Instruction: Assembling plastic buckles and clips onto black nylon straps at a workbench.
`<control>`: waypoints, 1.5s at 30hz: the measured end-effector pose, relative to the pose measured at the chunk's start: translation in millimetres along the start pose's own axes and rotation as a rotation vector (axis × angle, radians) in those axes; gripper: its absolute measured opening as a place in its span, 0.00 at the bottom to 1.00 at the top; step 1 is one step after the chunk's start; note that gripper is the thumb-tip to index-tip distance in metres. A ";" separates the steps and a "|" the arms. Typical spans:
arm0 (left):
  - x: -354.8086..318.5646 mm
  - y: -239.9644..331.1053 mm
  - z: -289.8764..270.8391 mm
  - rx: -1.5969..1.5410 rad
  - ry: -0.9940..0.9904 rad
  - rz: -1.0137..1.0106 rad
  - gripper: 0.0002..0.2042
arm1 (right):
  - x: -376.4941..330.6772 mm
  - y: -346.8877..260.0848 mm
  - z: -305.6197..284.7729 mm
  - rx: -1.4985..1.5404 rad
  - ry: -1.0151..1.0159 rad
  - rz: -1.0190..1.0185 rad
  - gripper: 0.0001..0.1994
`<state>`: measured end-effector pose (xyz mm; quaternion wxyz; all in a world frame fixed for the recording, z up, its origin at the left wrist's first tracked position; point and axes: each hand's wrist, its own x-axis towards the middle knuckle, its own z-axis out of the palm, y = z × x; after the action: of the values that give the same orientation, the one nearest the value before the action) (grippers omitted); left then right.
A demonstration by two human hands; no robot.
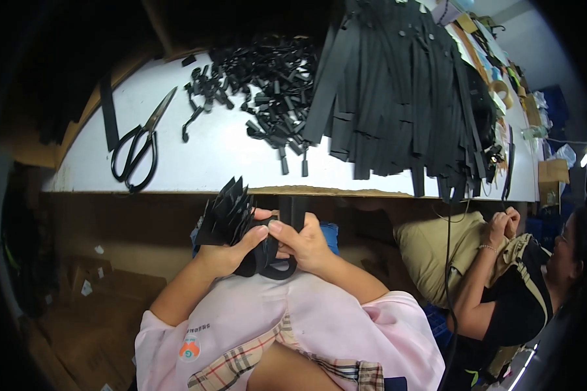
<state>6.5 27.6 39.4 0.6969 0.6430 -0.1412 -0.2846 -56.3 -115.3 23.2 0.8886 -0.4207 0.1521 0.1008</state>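
Observation:
A thick bundle of black fabric strips (227, 214) is gripped in my left hand (231, 255), its cut ends fanning upward. Close beside it, my right hand (310, 244) pinches a black strap (292, 212) near a looped part that hangs below both thumbs. The two thumbs almost meet over the strap. Both hands are in front of my chest, just short of the table edge. On the white table (209, 156) lies a pair of black-handled scissors (143, 143), at the left. Many small black pieces with short tabs (277, 91) are heaped at the middle back.
A broad pile of long black straps (398, 98) covers the table's right half, some ends hanging over the front edge. One lone strap (108, 114) lies by the scissors. A co-worker (502, 287) sits at the right, hands raised near the table. Cardboard (104, 313) is at lower left.

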 end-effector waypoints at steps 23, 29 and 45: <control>29.8 -32.0 23.3 0.383 0.228 0.156 0.03 | 9.5 11.1 -12.8 0.078 0.331 -0.166 0.07; 14.0 -12.8 19.4 0.028 0.197 0.192 0.03 | 5.3 -29.9 -17.7 -0.290 -0.074 -0.074 0.09; 15.3 -9.2 -10.6 -0.750 -0.266 -0.393 0.09 | 29.3 -31.7 -2.4 -1.382 0.069 -1.074 0.31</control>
<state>22.7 27.3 26.4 0.7902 0.3182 0.0082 -0.5237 -19.6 -135.4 34.1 0.3568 -0.8826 -0.1349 -0.2747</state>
